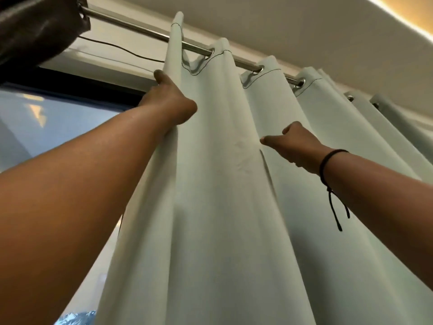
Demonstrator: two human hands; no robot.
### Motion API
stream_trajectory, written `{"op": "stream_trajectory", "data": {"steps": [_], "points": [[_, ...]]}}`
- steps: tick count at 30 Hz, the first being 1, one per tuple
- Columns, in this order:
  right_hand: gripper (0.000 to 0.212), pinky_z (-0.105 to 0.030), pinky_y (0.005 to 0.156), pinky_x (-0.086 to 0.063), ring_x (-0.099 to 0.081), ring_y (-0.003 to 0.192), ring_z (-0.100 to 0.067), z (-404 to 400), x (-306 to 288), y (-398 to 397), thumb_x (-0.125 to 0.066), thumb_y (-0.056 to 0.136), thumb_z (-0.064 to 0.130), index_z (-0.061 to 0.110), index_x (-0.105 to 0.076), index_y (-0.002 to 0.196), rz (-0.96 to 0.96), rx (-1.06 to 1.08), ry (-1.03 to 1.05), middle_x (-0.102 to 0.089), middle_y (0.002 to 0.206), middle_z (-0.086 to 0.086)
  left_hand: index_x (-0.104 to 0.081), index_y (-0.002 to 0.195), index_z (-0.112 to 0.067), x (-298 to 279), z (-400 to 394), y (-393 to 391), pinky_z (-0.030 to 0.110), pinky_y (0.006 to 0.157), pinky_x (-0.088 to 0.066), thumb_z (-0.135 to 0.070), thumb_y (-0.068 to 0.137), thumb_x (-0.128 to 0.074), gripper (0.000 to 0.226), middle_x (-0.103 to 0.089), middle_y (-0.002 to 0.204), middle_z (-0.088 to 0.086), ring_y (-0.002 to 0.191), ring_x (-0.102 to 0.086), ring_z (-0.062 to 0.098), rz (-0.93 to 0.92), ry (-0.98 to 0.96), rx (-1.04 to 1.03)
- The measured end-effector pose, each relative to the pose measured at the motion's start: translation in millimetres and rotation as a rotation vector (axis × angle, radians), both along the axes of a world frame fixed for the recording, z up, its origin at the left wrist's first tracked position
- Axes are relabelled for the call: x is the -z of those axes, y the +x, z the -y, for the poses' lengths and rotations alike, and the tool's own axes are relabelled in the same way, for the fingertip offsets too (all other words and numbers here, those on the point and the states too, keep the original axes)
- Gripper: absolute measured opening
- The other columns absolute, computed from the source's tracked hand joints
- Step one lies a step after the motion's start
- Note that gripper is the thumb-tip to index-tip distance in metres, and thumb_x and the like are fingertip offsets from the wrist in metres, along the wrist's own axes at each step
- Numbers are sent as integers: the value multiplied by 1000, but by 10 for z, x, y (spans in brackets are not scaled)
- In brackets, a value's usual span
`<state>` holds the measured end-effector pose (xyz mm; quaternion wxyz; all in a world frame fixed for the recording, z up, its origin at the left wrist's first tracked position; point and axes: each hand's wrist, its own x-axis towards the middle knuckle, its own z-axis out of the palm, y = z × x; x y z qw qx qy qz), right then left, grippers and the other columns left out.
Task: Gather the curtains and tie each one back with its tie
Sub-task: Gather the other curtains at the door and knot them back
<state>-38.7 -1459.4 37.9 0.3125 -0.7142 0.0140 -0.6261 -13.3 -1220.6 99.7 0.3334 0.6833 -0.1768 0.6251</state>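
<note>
A pale grey-green curtain (222, 184) hangs in folds by metal eyelets from a steel rod (140, 29) overhead. My left hand (168, 102) is raised high and grips the curtain's left edge, its fingers hidden behind the cloth. My right hand (293, 144) is lower and to the right, its fingers curled into a fold of the same curtain, pinching the cloth where a crease starts. A black cord bracelet sits on my right wrist. No tie is in view.
A dark curtain (35, 26) is bunched at the rod's far left. The window glass (58, 127) with a dark frame shows to the left of the pale curtain. A thin black cable (117, 46) runs along the wall below the rod. The ceiling is close above.
</note>
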Motion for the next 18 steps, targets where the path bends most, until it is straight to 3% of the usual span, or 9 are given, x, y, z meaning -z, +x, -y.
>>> {"op": "stream_trajectory", "data": {"steps": [3, 6, 9, 11, 14, 16, 18], "points": [[54, -32, 64, -49, -60, 73, -27, 68, -147, 85, -60, 73, 65, 12, -47, 78, -48, -60, -31, -52, 71, -6, 8, 147, -2, -124, 151, 117, 42, 99, -39, -24, 85, -57, 93, -44, 139, 20, 126, -43, 39, 31, -19, -58], [58, -37, 76, -54, -65, 75, -27, 44, -278, 182, -56, 73, 71, 13, -53, 81, -50, -128, -62, -59, 79, -2, -5, 146, 5, -159, 258, 236, 42, 97, -40, -22, 85, -56, 83, -44, 138, 21, 126, -44, 39, 33, -56, -119], [54, -29, 63, -52, -64, 67, -24, -13, -397, 332, -60, 71, 69, 16, -58, 83, -23, -256, -90, -62, 80, -1, -37, 134, 2, -184, 303, 375, 37, 81, -41, -31, 85, -58, 62, -53, 129, 18, 116, -52, 37, 23, -112, -182], [48, -27, 59, -49, -62, 59, -22, -55, -462, 459, -63, 74, 61, 14, -58, 79, 2, -297, -138, -62, 73, -2, -49, 125, -3, -195, 309, 437, 35, 77, -39, -37, 88, -54, 50, -57, 124, 16, 110, -55, 37, 12, -91, -233], [31, -23, 49, -38, -55, 53, -23, 3, -544, 572, -60, 83, 35, 13, -47, 66, 63, -206, -258, -54, 61, -3, -50, 125, -2, -223, 428, 436, 36, 83, -40, -40, 96, -42, 49, -55, 127, 20, 114, -52, 40, 15, -93, -339], [22, -25, 47, -28, -47, 55, -20, 130, -612, 592, -51, 82, 14, 14, -39, 63, 97, -147, -288, -47, 63, -2, -51, 124, -1, -238, 577, 402, 38, 85, -39, -39, 99, -36, 48, -54, 127, 22, 116, -50, 41, 23, -108, -392], [20, -25, 47, -27, -42, 56, -16, 325, -646, 589, -45, 80, 6, 14, -37, 64, 115, -141, -306, -45, 66, -2, -52, 122, -1, -243, 783, 383, 38, 84, -39, -37, 99, -35, 46, -55, 126, 22, 116, -50, 40, 34, -88, -423]]}}
